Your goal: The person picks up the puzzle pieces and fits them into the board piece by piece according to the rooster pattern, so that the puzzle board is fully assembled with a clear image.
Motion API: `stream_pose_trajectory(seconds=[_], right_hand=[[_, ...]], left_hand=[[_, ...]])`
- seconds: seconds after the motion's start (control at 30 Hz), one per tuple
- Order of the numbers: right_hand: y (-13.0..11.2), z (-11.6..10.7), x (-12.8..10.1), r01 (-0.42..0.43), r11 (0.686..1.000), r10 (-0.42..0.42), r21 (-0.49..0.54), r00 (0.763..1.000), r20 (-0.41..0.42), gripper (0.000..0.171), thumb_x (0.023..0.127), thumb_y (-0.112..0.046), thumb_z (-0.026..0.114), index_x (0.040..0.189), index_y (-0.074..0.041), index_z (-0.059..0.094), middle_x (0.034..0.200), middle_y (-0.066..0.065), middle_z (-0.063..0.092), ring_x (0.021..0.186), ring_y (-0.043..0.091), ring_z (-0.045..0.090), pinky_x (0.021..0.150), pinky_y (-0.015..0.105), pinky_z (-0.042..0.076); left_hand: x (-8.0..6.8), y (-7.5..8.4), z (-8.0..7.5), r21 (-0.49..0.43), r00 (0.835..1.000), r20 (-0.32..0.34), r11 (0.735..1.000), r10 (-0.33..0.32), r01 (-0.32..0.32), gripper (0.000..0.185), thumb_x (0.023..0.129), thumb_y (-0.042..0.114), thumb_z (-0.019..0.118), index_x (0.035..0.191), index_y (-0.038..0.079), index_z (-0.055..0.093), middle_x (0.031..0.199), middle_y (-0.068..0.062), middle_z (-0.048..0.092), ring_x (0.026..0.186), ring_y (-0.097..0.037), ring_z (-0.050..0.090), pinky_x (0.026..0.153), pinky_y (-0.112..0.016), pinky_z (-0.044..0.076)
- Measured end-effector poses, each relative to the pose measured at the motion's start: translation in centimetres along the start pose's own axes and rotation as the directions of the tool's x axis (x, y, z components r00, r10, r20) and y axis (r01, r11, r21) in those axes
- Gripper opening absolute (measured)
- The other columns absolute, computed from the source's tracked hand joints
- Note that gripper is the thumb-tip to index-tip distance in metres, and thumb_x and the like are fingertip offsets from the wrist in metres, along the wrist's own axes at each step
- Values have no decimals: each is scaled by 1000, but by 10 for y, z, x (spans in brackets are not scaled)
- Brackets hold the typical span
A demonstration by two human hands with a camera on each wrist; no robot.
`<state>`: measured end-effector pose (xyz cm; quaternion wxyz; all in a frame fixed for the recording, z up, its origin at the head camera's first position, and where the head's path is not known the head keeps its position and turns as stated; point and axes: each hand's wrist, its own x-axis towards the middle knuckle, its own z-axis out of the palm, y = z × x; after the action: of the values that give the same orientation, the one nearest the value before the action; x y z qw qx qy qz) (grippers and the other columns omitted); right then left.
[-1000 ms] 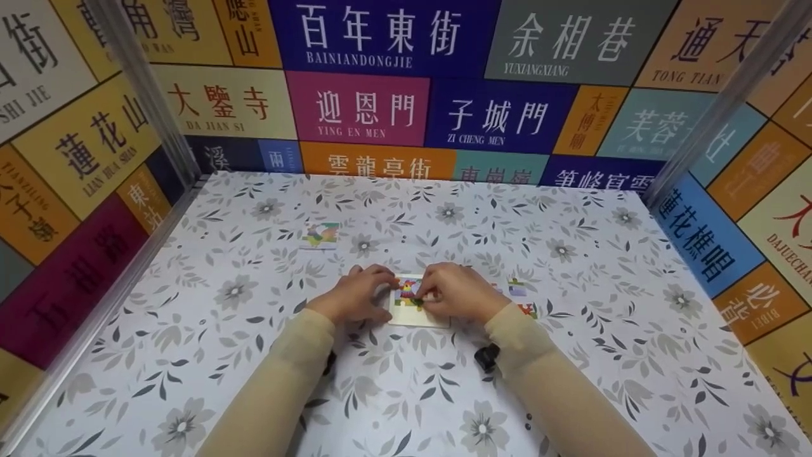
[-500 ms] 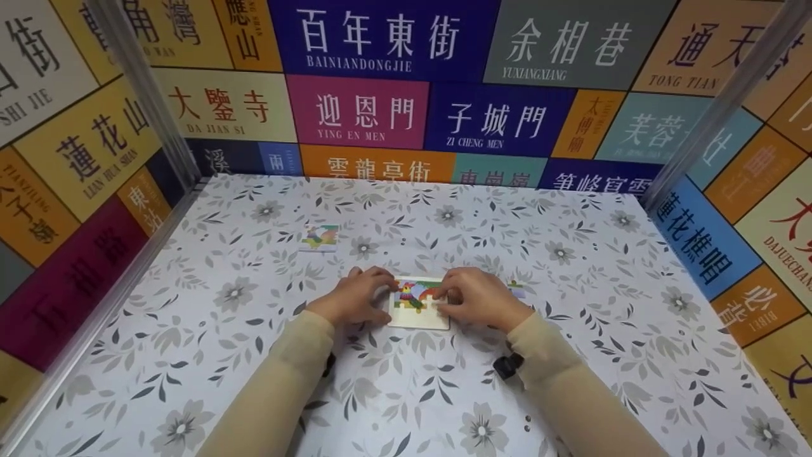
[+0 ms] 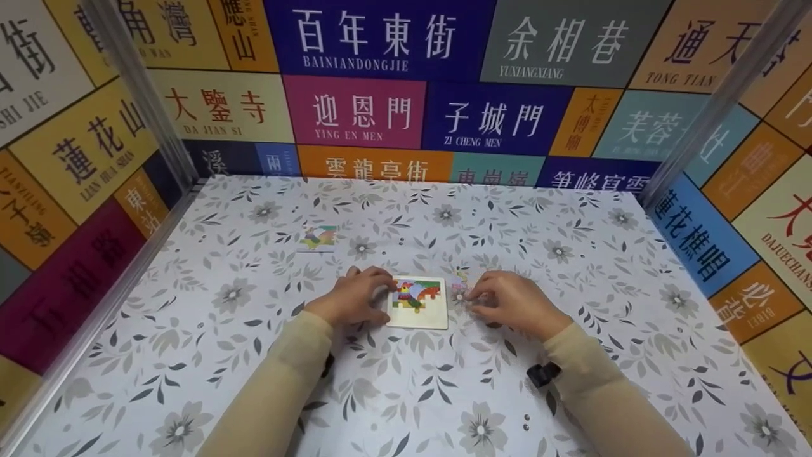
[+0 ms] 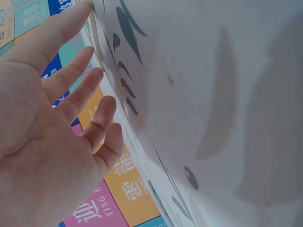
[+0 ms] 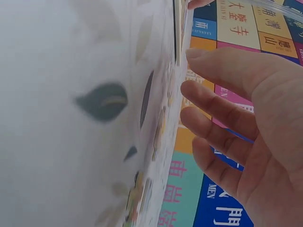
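A small puzzle board (image 3: 419, 319) lies flat on the table; a bird picture fills its upper part and its lower part is bare. My left hand (image 3: 356, 296) rests at the board's left edge, thumb near the near corner and fingers near the far one. The left wrist view has its fingers loosely spread, with the thumb tip at the board's edge. Right of the board, my right hand (image 3: 517, 301) hovers low over the table. Loose puzzle pieces (image 3: 458, 277) lie by its fingertips, others hidden beneath it. Nothing shows between its relaxed fingers (image 5: 215, 106) in the right wrist view.
Farther back on the left lies a small picture card (image 3: 318, 238) with a similar colourful design. A white cloth (image 3: 254, 368) printed with grey flowers and leaves covers the table. Walls of coloured sign panels (image 3: 355, 111) enclose the back and both sides.
My right hand has drawn off the board to the right, uncovering orange-red pieces at the picture's upper right. The left hand has stayed at the board's left edge.
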<state>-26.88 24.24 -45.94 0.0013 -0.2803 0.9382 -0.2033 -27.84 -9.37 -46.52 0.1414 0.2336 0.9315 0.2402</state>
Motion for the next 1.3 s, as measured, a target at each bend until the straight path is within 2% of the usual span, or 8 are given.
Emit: stream_pose_trajectory(seconds=[0.27,0.4,0.67,0.93,1.17,1.3], right_hand=[[12,-9,-18,-123,992,123,18,992,4,13,88,-24,81,101,-20,81,103,-7,72,81,13,63,70,30,50],[20,-12,-26,-147,989,147,14,989,0,13,88,-24,81,101,-21,81,102,-7,72,79,9,61,68,28,49],[34,-16,-39,-140,990,140,6,990,-11,13,89,-24,81,101,-22,81,108,-4,71,76,7,59,67,28,48],[42,-22,-47,-153,988,153,26,988,-3,13,87,-23,83,100,-22,82,103,-7,72,80,14,63,70,28,49],[48,-29,-51,-111,993,110,43,994,26,14,87,-19,83,101,-18,82,104,-2,73,78,17,65,67,26,51],[51,-31,-52,-118,992,116,49,992,47,16,86,-17,84,102,-19,82,102,0,73,79,21,64,69,28,49]], left_hand=[[-2,2,2,-20,1000,1,1000,-10,10,52,85,26,86,133,19,66,153,-2,50,134,-32,42,114,-55,35],[-2,1,3,-20,1000,12,999,-25,25,52,85,27,86,133,21,66,154,0,49,137,-32,41,115,-54,34],[0,1,3,-13,1000,17,1000,-23,23,52,85,27,86,133,21,66,153,0,50,136,-32,42,115,-55,34],[-3,2,3,-32,1000,16,999,-24,25,52,85,27,86,133,21,66,154,0,49,136,-32,41,114,-56,34],[-2,0,2,-3,1000,-3,1000,29,-29,50,87,24,84,133,17,66,151,-5,51,131,-34,43,111,-58,34],[0,0,1,0,1000,8,1000,10,-10,51,87,25,84,134,18,66,153,-3,50,133,-33,42,113,-56,34]])
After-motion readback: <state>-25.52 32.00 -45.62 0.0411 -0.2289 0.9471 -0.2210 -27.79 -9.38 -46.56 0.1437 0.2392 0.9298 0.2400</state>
